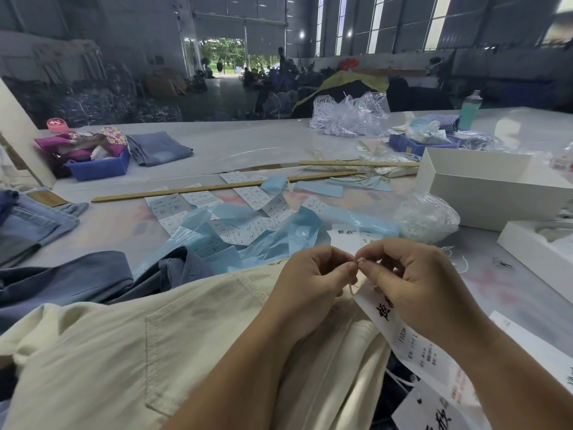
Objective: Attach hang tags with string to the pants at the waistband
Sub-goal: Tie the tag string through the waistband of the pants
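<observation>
Cream pants lie across the near edge of the table, back pocket up. Over their waistband at the right, my left hand and my right hand meet fingertip to fingertip, pinching the ends of a thin white string. The string drops in a small loop to a long white hang tag with black printing. That tag slants down to the right from under my right hand. Another white tag lies at the bottom right.
Loose printed tags and blue plastic film litter the table ahead. Blue-grey pants lie left, jeans further left. A bag of strings, white boxes and wooden rulers lie beyond.
</observation>
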Tool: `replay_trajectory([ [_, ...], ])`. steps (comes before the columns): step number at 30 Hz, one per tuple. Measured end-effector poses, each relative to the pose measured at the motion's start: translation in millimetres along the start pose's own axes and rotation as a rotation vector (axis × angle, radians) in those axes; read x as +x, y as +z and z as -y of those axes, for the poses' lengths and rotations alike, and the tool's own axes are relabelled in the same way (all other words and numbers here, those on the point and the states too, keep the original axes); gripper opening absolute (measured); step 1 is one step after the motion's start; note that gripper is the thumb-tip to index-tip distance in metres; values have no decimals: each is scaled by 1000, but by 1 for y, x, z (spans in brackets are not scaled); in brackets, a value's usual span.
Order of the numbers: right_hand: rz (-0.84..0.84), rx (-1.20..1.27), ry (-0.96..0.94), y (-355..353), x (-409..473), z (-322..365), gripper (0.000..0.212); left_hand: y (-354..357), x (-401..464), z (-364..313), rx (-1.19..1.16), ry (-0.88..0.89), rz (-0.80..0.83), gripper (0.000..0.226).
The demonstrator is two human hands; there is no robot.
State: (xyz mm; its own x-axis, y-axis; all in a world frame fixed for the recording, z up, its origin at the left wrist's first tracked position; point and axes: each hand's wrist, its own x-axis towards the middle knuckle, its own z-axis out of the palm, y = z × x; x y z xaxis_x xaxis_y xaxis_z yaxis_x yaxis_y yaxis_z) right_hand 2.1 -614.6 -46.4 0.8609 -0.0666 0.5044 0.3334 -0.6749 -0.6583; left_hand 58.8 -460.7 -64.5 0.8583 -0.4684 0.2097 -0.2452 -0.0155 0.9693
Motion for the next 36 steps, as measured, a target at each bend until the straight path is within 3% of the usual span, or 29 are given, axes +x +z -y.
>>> replay_trajectory([
  [4,-26,38,35,-1,-1,0,20,1,0,-1,-55,26,-45,7],
  [14,-53,412,192,3,1,-4,23,4,-1,-2,-57,48,-77,32],
  [23,-50,607,284,4,-1,-1,12,1,-2,-4,-110,107,-115,13],
  [26,-56,703,345,4,0,-3,20,1,-1,-3,-106,105,-123,16],
  [29,-41,787,380,4,1,-2,6,2,1,-1,-96,97,-122,22],
  [36,-31,808,390,8,3,-7,20,4,0,-1,-89,129,-65,24],
])
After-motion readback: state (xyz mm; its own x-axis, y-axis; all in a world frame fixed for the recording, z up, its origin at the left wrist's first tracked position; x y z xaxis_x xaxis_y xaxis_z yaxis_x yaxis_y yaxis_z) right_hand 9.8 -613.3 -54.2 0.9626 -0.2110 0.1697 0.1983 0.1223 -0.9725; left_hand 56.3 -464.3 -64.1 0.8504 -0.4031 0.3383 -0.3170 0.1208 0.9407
